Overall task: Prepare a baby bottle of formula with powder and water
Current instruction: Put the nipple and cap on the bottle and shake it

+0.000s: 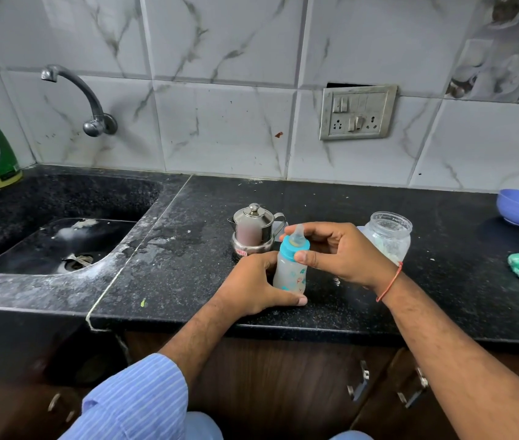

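Near bench (379, 312) front edge, left hand (252, 284) gripped frosted plastic baby bottle (290, 274); right hand (340, 252) pinched its blue screw collar (293, 247). Keep bottle upright, twist collar squarely.

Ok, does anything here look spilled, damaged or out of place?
Yes. White powdery residue is smeared over the counter beside the sink, and the switch plate sits crooked with a dark gap above it.
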Demonstrator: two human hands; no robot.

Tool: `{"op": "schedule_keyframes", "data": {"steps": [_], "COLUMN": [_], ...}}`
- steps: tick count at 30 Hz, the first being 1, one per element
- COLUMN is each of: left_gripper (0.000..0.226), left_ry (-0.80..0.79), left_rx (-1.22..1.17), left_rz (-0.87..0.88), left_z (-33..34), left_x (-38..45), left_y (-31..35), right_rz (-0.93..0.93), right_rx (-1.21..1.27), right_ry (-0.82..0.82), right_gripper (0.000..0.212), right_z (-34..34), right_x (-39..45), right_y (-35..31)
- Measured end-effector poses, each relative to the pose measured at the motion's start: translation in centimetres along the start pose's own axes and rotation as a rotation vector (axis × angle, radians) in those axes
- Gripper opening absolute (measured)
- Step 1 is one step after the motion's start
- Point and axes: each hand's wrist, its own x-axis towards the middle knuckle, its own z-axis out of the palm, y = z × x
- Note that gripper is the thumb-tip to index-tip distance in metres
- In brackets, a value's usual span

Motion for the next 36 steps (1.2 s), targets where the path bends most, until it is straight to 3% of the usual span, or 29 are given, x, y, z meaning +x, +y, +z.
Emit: {"op": "schedule_keyframes", "data": {"steps": [14,20,27,36], "left_gripper": [0.062,0.070,0.071,0.065], "left_ry": [0.002,0.006,-0.001,-0.001], "left_rx": [-0.021,-0.031,-0.017,-0.017], "left_rz": [0.011,0.014,0.057,0.076], "left_z": [0.2,0.3,0.1,0.1], "left_x": [0.2,0.3,0.2,0.2], "left_y": [-0.5,-0.6,-0.4,-0.4], "right_rz": [0.063,0.106,0.029,-0.029], "right_rx": [0.020,0.069,-0.184,-0.045], "right_ry": [-0.143,0.044,0.381,0.352], "right_gripper": [0.046,0.040,0.053,0.064], "right_z": [-1.2,0.3,3.4,4.8], "right_x": [1.0,0.2,-1.5,-2.4], "right_y": [-0.3,-0.3,-0.1,2.7]}}
